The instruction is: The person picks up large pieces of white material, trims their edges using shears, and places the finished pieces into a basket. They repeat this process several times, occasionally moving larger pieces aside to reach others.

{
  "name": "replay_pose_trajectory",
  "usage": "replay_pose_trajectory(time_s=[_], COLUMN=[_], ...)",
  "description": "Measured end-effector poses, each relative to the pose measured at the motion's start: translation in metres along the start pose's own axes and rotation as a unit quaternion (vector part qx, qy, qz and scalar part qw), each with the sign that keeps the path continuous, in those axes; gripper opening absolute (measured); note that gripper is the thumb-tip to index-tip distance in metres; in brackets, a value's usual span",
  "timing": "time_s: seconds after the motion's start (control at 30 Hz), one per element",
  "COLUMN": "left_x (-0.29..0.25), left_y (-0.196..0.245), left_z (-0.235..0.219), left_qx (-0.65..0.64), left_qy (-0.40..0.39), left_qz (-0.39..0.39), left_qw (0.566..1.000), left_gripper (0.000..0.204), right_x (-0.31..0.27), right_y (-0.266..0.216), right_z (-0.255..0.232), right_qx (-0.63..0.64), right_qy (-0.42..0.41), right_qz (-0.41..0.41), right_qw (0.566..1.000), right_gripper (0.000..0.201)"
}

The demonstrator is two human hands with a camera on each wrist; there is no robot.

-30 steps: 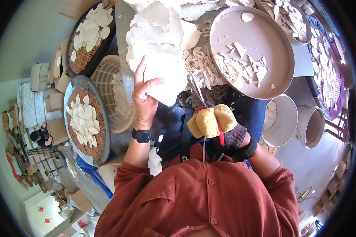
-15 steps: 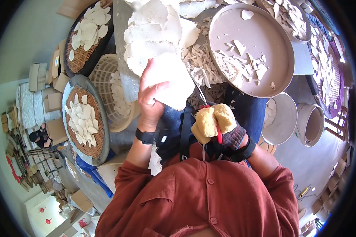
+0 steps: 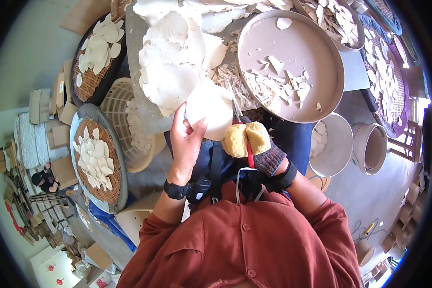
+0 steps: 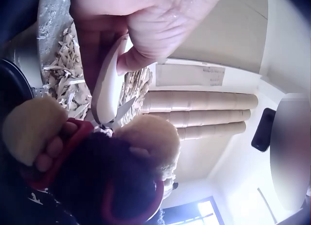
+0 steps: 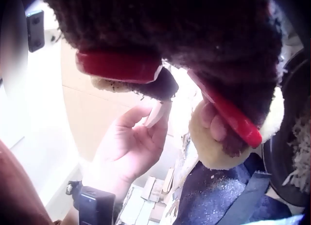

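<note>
My left hand [image 3: 187, 149] pinches a thin, stiff white sheet [image 3: 211, 110] between thumb and fingers, low over the near edge of the table. The gloved right hand [image 3: 270, 159] grips scissors with red handles [image 3: 250, 156], their metal blades [image 3: 235, 108] pointing away from my body. Yellow sponge-like pads [image 3: 236, 140] wrap the handles and hide part of the grip. Right at the sheet's edge stand the blades, and in the left wrist view the sheet [image 4: 108, 94] appears nearly edge-on, with a blade [image 4: 125, 111] beside it.
A large stack of white sheets [image 3: 170, 77] lies on the table beside heaped scraps [image 3: 225, 77]. A round tray [image 3: 293, 57] with broken bits stands to the right, a white bucket [image 3: 338, 149] below it. Woven trays of cut pieces [image 3: 113, 177] and a plastic basket [image 3: 117, 108] are at left.
The left hand has brought the sheet toward my body and the scissors, tilting it. Its edge now meets the blades. The head view has shifted slightly.
</note>
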State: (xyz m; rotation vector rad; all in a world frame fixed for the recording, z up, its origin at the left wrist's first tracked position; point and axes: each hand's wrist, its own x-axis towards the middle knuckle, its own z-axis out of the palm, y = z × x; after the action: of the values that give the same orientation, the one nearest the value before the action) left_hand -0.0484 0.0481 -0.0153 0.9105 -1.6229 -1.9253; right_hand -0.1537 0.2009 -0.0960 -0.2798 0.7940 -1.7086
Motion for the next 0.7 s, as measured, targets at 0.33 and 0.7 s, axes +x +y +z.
replay_pose_trajectory(time_s=[0.33, 0.7], left_x=[0.007, 0.012], left_y=[-0.014, -0.003], left_z=[0.003, -0.008], left_qx=[0.033, -0.044], left_qy=[0.034, -0.040], left_qz=[0.108, 0.020], left_qw=[0.993, 0.998], left_gripper=[0.062, 0.060], right_x=[-0.005, -0.006], right_y=[-0.016, -0.016], right_z=[0.012, 0.007], right_qx=[0.107, -0.057], right_qy=[-0.036, -0.045], right_qz=[0.038, 0.002], right_qw=[0.993, 0.997], right_gripper=[0.025, 0.033])
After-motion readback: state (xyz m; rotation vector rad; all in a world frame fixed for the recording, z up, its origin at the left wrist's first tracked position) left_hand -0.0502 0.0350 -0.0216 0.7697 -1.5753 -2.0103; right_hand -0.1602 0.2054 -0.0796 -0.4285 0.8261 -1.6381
